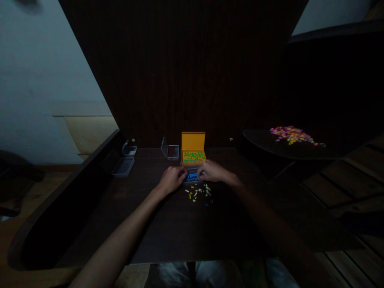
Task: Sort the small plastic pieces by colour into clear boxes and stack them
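Observation:
Both my hands rest on a small clear box holding blue pieces on the dark desk. My left hand curls over the box's left end, fingers closed on it. My right hand covers its right end, fingers bent against it. Just behind the box stands an open orange box filled with green pieces, its lid upright. Several loose yellow and white pieces lie scattered on the desk just in front of my hands.
An open clear box sits left of the orange one. Two more clear boxes lie near the desk's left rim. A pile of pink and yellow pieces lies on a raised shelf at the right. A dark wooden panel backs the desk.

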Demonstrator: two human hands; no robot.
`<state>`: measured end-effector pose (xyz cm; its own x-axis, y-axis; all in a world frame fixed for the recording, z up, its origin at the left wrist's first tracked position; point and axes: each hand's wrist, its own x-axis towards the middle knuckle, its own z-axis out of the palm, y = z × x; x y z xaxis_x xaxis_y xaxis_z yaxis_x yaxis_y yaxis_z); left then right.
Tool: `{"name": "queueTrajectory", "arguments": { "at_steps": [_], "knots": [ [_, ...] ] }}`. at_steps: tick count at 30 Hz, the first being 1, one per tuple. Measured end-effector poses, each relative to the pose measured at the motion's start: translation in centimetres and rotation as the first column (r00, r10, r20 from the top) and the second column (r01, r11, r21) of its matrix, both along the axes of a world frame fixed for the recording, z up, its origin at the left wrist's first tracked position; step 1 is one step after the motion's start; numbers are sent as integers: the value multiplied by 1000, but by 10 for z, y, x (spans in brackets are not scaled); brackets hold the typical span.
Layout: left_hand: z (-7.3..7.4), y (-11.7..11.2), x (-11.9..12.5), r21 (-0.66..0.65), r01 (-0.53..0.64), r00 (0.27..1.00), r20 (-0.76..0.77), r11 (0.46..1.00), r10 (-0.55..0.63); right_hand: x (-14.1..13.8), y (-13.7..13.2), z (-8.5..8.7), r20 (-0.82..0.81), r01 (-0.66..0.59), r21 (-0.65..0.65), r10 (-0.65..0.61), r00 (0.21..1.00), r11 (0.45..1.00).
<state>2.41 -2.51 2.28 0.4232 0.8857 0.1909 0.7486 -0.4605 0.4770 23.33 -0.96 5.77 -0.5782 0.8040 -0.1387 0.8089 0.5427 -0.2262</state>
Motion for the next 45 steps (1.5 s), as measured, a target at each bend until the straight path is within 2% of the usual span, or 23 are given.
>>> {"name": "queueTrajectory", "arguments": {
  "at_steps": [9, 13, 18, 26, 35, 41, 45],
  "knots": [
    [2, 3, 13, 24, 57, 995, -80, 998, -55, 1, 1, 5, 15, -22, -1, 22, 1000, 1000],
    [4, 3, 16, 18, 32, 984, -175, 999, -28, 0, 4, 7, 26, -42, -27, 43, 999, 999],
    [6, 3, 17, -2, 13, 976, -218, 1000, -13, -3, 6, 8, 40, -30, -60, 33, 999, 998],
    [4, 6, 13, -31, 32, 988, -153, 999, -36, -2, 7, 8, 37, -23, -77, 26, 999, 997],
    [6, -9, 0, -36, 3, 985, -170, 999, -9, 5, -2, 7, -11, -14, -30, 14, 1000, 999],
    [8, -18, 0, -3, 63, 993, -100, 998, -63, 16, -14, 9, -83, -42, -42, 38, 996, 998],
    [9, -31, 6, -5, 223, 973, -51, 975, -223, 27, -28, 11, -166, -54, -94, 38, 985, 994]
  ]
}}
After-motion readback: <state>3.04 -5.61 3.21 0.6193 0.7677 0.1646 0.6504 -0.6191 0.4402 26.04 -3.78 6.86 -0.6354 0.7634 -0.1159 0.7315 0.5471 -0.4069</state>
